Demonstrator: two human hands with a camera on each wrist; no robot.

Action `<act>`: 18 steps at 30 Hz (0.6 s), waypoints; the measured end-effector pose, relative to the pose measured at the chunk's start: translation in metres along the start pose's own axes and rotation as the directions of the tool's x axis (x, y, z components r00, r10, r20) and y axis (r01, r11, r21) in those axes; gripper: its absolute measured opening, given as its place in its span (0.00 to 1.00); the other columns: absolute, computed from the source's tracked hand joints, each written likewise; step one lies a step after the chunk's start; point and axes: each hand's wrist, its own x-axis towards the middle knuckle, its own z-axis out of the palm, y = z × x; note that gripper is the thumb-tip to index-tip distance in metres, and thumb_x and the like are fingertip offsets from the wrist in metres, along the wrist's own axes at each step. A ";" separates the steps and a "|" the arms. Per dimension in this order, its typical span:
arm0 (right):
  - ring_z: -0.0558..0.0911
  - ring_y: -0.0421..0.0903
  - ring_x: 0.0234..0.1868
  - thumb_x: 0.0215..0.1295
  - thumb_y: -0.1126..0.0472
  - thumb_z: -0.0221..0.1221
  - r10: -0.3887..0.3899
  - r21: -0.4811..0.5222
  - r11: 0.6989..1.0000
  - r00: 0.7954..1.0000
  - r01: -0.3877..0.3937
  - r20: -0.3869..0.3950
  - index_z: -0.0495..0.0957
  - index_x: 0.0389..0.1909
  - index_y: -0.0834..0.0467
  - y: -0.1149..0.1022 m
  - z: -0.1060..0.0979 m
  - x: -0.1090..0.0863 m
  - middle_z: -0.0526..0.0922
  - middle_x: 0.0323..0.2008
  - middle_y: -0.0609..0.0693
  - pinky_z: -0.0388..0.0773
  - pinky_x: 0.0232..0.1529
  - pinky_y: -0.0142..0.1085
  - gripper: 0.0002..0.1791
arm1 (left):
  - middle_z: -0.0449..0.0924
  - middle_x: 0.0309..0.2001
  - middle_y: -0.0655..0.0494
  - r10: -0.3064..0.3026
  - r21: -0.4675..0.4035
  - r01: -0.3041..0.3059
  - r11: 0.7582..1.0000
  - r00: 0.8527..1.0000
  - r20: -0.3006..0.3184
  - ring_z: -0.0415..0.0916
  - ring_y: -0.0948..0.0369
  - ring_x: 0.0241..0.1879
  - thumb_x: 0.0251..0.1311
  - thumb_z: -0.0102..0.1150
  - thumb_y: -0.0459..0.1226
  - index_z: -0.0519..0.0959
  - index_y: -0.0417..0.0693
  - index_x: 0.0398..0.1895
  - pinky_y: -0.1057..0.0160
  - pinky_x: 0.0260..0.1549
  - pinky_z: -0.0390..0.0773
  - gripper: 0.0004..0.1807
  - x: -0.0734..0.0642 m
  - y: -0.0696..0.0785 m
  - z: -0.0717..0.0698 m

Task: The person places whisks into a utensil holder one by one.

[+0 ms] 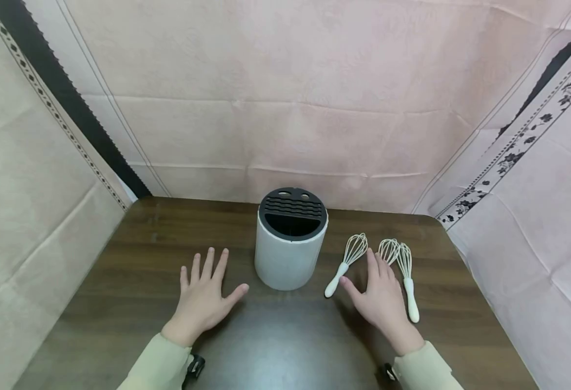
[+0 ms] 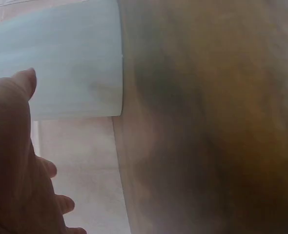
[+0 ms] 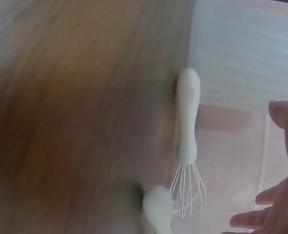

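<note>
Standing upright near the middle of the dark brown wood-grain table (image 1: 134,303), the pale grey, plastic-looking cylindrical container (image 1: 289,265) has the openings of its black slotted lid (image 1: 292,216) facing up, presumably so that things can drop in from above. At its eight o'clock, the left hand (image 1: 205,301) is spread wide, palm down and holding nothing, its thumb pointing towards two o'clock but apart from the container. The right hand (image 1: 378,297), at four o'clock, is likewise spread and empty; the right wrist view shows its fingers clear of the nearest handle. Between that hand and the container lies a first cream-white whisk with thin wire loops (image 1: 342,269), its smooth handle towards seven o'clock. A second cream-white whisk (image 1: 389,251), largely hidden by the right hand in the head view, and a third cream-white whisk (image 1: 408,280) lie alongside each other at three o'clock; whether their loops touch, I cannot tell. Handles lie nearer the person, which likely puts the sturdy part within reach and leaves the delicate loops pointing away.
</note>
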 end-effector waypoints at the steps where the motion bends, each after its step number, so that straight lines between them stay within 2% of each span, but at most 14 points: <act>1: 0.56 0.66 0.69 0.57 0.24 0.49 0.017 0.034 0.999 1.000 -0.017 0.012 0.47 0.76 0.57 -0.001 -0.001 0.001 0.55 0.72 0.63 0.55 0.62 0.63 0.57 | 0.34 0.77 0.46 0.001 -0.011 -0.001 1.000 1.000 -0.004 0.29 0.40 0.73 0.56 0.39 0.73 0.37 0.62 0.78 0.31 0.61 0.30 0.52 0.002 0.001 -0.002; 6: 0.57 0.62 0.70 0.58 0.25 0.49 0.124 0.211 0.966 0.985 -0.148 0.120 0.44 0.77 0.55 -0.007 -0.009 0.009 0.54 0.73 0.60 0.58 0.62 0.60 0.56 | 0.34 0.77 0.47 0.002 -0.091 -0.005 0.996 1.000 -0.026 0.31 0.40 0.73 0.57 0.40 0.72 0.36 0.61 0.78 0.30 0.62 0.34 0.52 0.009 0.004 -0.009; 10: 0.65 0.60 0.66 0.59 0.26 0.50 0.181 0.357 0.900 0.961 -0.248 0.211 0.41 0.77 0.54 -0.009 -0.014 0.016 0.59 0.70 0.62 0.63 0.60 0.57 0.55 | 0.35 0.77 0.46 -0.005 -0.217 0.003 0.976 1.000 -0.012 0.32 0.40 0.73 0.60 0.39 0.70 0.35 0.61 0.78 0.31 0.62 0.36 0.50 0.016 0.009 -0.015; 14: 0.71 0.59 0.62 0.59 0.27 0.50 0.210 0.478 0.818 0.939 -0.321 0.271 0.40 0.76 0.55 -0.009 -0.015 0.023 0.64 0.66 0.64 0.68 0.57 0.54 0.55 | 0.34 0.77 0.48 0.001 -0.344 0.001 0.939 1.000 0.006 0.31 0.42 0.73 0.64 0.39 0.66 0.33 0.61 0.77 0.34 0.64 0.36 0.46 0.024 0.016 -0.021; 18: 0.72 0.61 0.60 0.61 0.30 0.53 0.236 0.604 0.693 0.915 -0.394 0.326 0.38 0.76 0.59 -0.010 -0.017 0.027 0.62 0.66 0.67 0.72 0.55 0.52 0.56 | 0.33 0.77 0.55 0.034 -0.429 -0.036 0.903 0.999 -0.014 0.31 0.47 0.74 0.67 0.39 0.63 0.33 0.64 0.77 0.36 0.65 0.38 0.44 0.031 0.025 -0.027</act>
